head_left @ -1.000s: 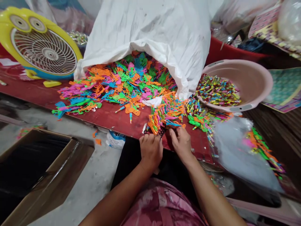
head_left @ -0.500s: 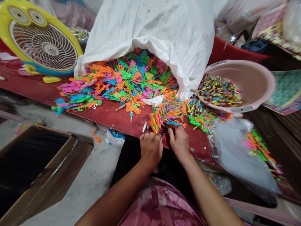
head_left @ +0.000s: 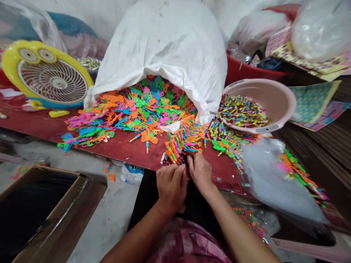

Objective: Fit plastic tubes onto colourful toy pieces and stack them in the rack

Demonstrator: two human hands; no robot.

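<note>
My left hand (head_left: 171, 184) is at the table's front edge, fingers curled over the near end of a black perforated strip (head_left: 181, 159). Just to its right, my right hand (head_left: 200, 171) is closed beside the strip, and what its fingertips pinch, if anything, is hidden. Beyond both hands lies a row of small plastic pieces (head_left: 183, 137) in orange, pink, green and blue, partly over the strip. A blue piece with an orange end (head_left: 192, 149) lies right above my right fingertips.
A white sack (head_left: 161, 40) spills a heap of similar pieces (head_left: 142, 106). A yellow fan (head_left: 58, 83) stands left; a pink basin (head_left: 282, 98) with short colourful tubes (head_left: 244, 111) stands right. Near it lies a clear plastic bag (head_left: 271, 179). A cardboard box (head_left: 74, 219) sits lower left.
The camera view has shifted, so the table scene sits lower and further left. Both hands stay at the strip; my left hand is slightly nearer the body and more of the strip shows.
</note>
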